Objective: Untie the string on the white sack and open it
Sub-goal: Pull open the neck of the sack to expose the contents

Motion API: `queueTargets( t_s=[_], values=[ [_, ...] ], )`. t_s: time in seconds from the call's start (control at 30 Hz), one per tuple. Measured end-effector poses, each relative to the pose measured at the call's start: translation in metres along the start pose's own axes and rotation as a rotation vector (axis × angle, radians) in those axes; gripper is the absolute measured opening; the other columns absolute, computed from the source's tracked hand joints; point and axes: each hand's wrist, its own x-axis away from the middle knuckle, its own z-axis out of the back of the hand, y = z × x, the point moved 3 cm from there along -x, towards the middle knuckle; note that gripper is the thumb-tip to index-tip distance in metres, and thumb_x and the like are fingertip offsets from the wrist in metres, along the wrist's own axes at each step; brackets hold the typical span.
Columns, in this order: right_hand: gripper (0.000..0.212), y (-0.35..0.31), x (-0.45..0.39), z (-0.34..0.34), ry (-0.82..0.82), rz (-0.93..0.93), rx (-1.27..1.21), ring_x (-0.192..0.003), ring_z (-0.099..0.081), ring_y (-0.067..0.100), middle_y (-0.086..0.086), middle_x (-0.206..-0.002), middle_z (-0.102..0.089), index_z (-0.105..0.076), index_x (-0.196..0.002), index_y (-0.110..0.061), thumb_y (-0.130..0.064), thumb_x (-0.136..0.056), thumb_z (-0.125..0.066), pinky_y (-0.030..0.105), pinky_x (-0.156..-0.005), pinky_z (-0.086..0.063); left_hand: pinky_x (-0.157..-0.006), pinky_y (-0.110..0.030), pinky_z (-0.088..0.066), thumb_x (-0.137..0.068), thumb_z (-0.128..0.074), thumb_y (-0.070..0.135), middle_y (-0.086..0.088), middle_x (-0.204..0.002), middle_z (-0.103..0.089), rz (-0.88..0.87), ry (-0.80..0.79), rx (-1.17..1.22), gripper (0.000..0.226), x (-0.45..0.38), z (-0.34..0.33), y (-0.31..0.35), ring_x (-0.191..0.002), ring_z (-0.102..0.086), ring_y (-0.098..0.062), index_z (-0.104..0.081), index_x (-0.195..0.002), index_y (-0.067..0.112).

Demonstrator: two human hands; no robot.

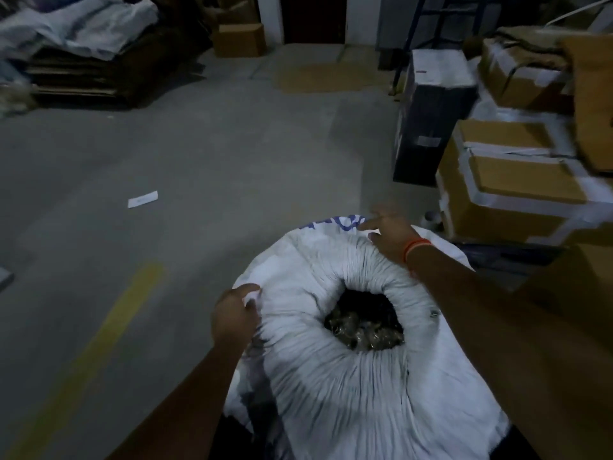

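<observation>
The white sack [348, 386] stands at 6 o'clock, nearest the person, its mouth already spread into a gathered ring around a dark opening with shiny contents that are too dim to name. No string can be made out. At the ring's 9 o'clock edge the left hand [234, 315] curls its fingers round a fold of the fabric and grips it. At 1 o'clock the right hand [391, 232], an orange band [416, 249] at its wrist, rests on the rim with fingers mostly straight and parted. A yellow line [109, 327] crosses the concrete floor [199, 154] at 8 o'clock. Taped cardboard boxes [510, 180] are stacked at 2 o'clock.
</observation>
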Motion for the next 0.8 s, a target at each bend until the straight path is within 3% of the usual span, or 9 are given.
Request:
queueTargets(
  t_s=[0.07, 0.17, 0.27, 0.33, 0.4, 0.53, 0.6, 0.67, 0.8],
  values=[
    [0.030, -0.007, 0.020, 0.011, 0.129, -0.012, -0.106, -0.140, -0.043, 0.033, 0.017, -0.147, -0.050, -0.071, -0.121, -0.018, -0.014, -0.093, -0.061, 0.031, -0.115, -0.028, -0.099, -0.034, -0.051, -0.096, -0.064, 0.015, -0.007, -0.125, -0.076, 0.008, -0.021, 0.052, 0.030, -0.001, -0.001, 0.002, -0.114, -0.071, -0.031, -0.075, -0.122, 0.022],
    [0.026, -0.032, 0.087, 0.031, 0.405, 0.062, -0.109, -0.125, -0.051, 0.036, 0.017, -0.130, -0.059, -0.073, -0.115, -0.018, -0.017, -0.091, -0.063, 0.035, -0.107, -0.034, -0.097, -0.027, -0.047, -0.097, -0.067, 0.020, -0.009, -0.131, -0.072, -0.017, -0.068, 0.158, 0.036, 0.004, -0.006, 0.006, -0.112, -0.072, -0.028, -0.069, -0.133, 0.019],
    [0.021, -0.081, 0.182, 0.024, 0.489, 0.162, -0.121, -0.119, -0.051, 0.028, 0.010, -0.125, -0.060, -0.074, -0.109, -0.018, -0.015, -0.089, -0.067, 0.035, -0.103, -0.042, -0.107, -0.040, -0.051, -0.095, -0.069, 0.037, -0.013, -0.137, -0.065, 0.089, -0.062, 0.234, 0.048, 0.011, -0.009, -0.001, -0.120, -0.066, -0.033, -0.062, -0.139, 0.022],
    [0.023, -0.115, 0.234, -0.003, 0.430, 0.263, -0.144, -0.114, -0.053, 0.026, 0.010, -0.122, -0.061, -0.073, -0.111, -0.016, -0.017, -0.089, -0.066, 0.035, -0.098, -0.047, -0.107, -0.050, -0.052, -0.085, -0.064, 0.060, -0.013, -0.136, -0.064, 0.188, -0.063, 0.314, 0.061, 0.013, -0.016, -0.018, -0.120, -0.065, -0.035, -0.060, -0.138, 0.029],
    [0.031, -0.142, 0.274, -0.042, 0.320, 0.358, -0.082, -0.117, -0.055, 0.029, 0.011, -0.129, -0.059, -0.068, -0.121, -0.017, -0.025, -0.091, -0.063, 0.038, -0.099, -0.048, -0.108, -0.048, -0.052, -0.079, -0.064, 0.068, -0.014, -0.136, -0.065, 0.233, -0.122, 0.396, 0.070, 0.021, -0.015, -0.022, -0.120, -0.065, -0.034, -0.058, -0.139, 0.032],
    [0.066, -0.156, 0.324, -0.116, 0.081, 0.433, 0.080, -0.137, -0.046, 0.033, 0.013, -0.152, -0.044, -0.045, -0.144, -0.022, -0.055, -0.088, -0.057, 0.044, -0.105, -0.047, -0.090, -0.024, -0.055, -0.091, -0.078, 0.028, 0.005, -0.132, -0.062, 0.158, -0.301, 0.515, 0.071, 0.050, 0.009, -0.004, -0.101, -0.066, -0.003, -0.043, -0.153, 0.026],
    [0.088, -0.147, 0.335, -0.139, -0.027, 0.414, 0.155, -0.146, -0.034, 0.032, 0.012, -0.160, -0.031, -0.033, -0.152, -0.022, -0.069, -0.081, -0.054, 0.046, -0.109, -0.041, -0.096, -0.029, -0.054, -0.088, -0.082, 0.027, 0.011, -0.147, -0.049, 0.094, -0.389, 0.496, 0.081, 0.062, 0.016, -0.006, -0.121, -0.057, -0.007, -0.038, -0.156, 0.030],
    [0.104, -0.134, 0.337, -0.151, -0.106, 0.354, 0.193, -0.152, -0.015, 0.032, 0.011, -0.166, -0.012, -0.019, -0.158, -0.019, -0.076, -0.077, -0.052, 0.048, -0.115, -0.031, -0.096, -0.031, -0.053, -0.088, -0.081, 0.017, 0.008, -0.149, -0.046, 0.082, -0.413, 0.537, 0.076, 0.076, 0.027, -0.007, -0.129, -0.053, -0.014, -0.043, -0.153, 0.030],
    [0.123, -0.113, 0.334, -0.154, -0.206, 0.233, 0.278, -0.153, 0.014, 0.027, 0.008, -0.166, 0.017, 0.002, -0.159, -0.016, -0.067, -0.067, -0.062, 0.043, -0.119, -0.011, -0.098, -0.029, -0.044, -0.088, -0.078, 0.006, 0.002, -0.142, -0.053, -0.022, -0.339, 0.503, 0.066, 0.092, 0.043, -0.010, -0.136, -0.052, -0.023, -0.053, -0.146, 0.024]
  ],
)
